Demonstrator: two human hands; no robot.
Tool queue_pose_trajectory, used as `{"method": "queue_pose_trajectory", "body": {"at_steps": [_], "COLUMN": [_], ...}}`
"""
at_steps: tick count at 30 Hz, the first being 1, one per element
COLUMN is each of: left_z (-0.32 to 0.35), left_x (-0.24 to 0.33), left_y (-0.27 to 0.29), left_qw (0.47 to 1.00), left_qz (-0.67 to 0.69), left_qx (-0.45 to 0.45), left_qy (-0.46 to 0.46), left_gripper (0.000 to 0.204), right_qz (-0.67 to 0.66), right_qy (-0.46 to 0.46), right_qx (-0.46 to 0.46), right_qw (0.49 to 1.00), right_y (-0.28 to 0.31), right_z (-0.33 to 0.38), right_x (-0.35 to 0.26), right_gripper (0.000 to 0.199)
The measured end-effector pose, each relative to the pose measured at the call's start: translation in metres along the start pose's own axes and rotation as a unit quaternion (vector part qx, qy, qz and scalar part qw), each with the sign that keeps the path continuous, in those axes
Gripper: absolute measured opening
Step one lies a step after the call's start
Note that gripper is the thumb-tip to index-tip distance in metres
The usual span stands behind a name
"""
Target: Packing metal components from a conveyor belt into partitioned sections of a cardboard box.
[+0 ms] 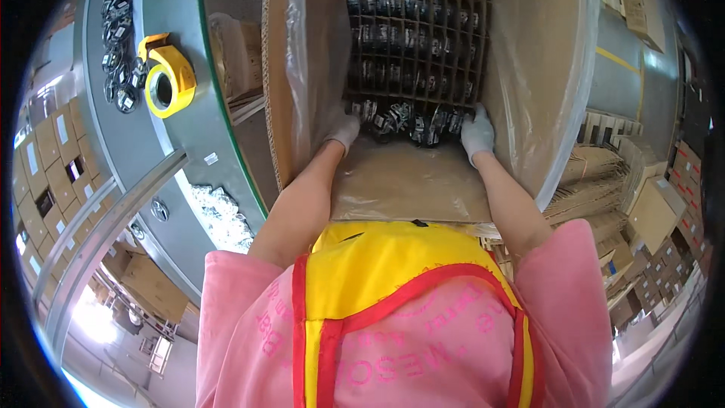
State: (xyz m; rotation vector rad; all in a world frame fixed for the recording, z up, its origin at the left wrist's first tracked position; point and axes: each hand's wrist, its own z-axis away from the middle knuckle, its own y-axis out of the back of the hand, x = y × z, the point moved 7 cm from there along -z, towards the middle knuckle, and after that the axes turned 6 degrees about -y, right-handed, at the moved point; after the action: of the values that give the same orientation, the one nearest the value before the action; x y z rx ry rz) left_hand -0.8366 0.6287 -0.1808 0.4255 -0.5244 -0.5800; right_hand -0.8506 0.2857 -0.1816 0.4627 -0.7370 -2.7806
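Inside a large cardboard box lined with clear plastic sits a brown cardboard divider grid. Rows of small black parts in shiny clear wrapping stand in its cells. Along the near edge, a row of wrapped black parts leans unevenly. My left hand, in a pale glove, is at the left end of this row, against the plastic. At the right end is my right hand, gloved too, touching the grid's corner. The fingers of both hands are mostly hidden between grid and liner, so their grip does not show.
Left of the box runs a grey worktable with a green edge. On it are a yellow tape dispenser, a line of black parts and a pile of clear-wrapped pieces. Flattened cardboard is stacked at the right.
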Motion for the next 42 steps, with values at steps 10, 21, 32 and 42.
{"method": "queue_pose_trajectory", "body": {"at_steps": [10, 21, 32, 42], "left_z": [-0.039, 0.006, 0.005, 0.005], "left_x": [-0.048, 0.03, 0.026, 0.035], "left_y": [-0.032, -0.004, -0.017, -0.066], "left_qw": [0.982, 0.995, 0.99, 0.978], "left_qz": [-0.138, 0.021, 0.031, 0.037], "left_qx": [0.06, -0.002, 0.003, -0.173], "left_qy": [-0.118, -0.101, -0.136, -0.11], "left_gripper": [0.043, 0.045, 0.055, 0.067], "right_qz": [0.207, 0.47, 0.105, 0.411], "right_qy": [0.131, 0.286, 0.047, 0.161], "right_qx": [-0.031, -0.086, -0.057, -0.076], "right_qw": [0.969, 0.831, 0.992, 0.894], "right_y": [-0.018, -0.032, -0.007, -0.055], "right_z": [-0.014, -0.02, 0.035, 0.056], "right_x": [-0.002, 0.011, -0.049, -0.047], "right_gripper": [0.033, 0.028, 0.04, 0.041]}}
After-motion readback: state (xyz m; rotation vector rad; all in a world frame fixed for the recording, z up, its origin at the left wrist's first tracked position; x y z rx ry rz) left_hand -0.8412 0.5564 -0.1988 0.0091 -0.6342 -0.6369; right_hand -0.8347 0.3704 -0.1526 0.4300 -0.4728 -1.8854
